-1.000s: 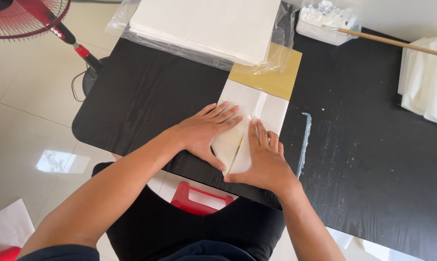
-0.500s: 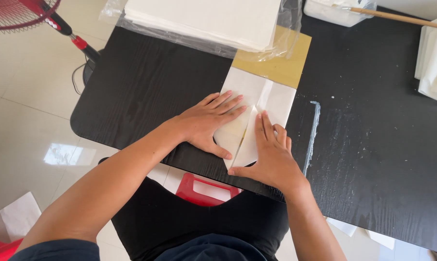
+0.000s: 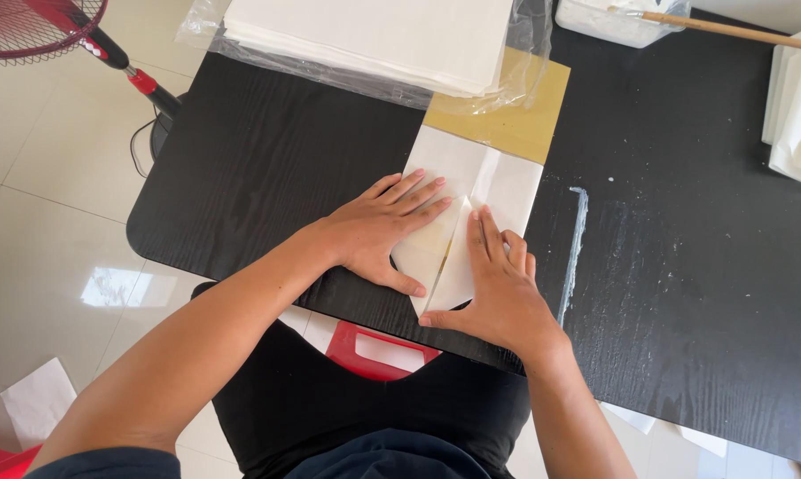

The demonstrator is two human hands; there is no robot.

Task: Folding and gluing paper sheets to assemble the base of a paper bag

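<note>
Clear plastic-wrapped paper stack (image 3: 374, 35), table's far edge

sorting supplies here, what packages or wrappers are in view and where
Clear plastic wrap: top centre of the table, crinkled, open around a flat white paper stack.
White tub: top right, low and rectangular, a wooden stick resting in it.
No labels, signs or screens show.

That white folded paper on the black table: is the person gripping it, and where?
Not gripped: both hands press the white folded paper flat. The left hand lies on its left flap, the right hand on its right flap near the pointed lower end.
</note>
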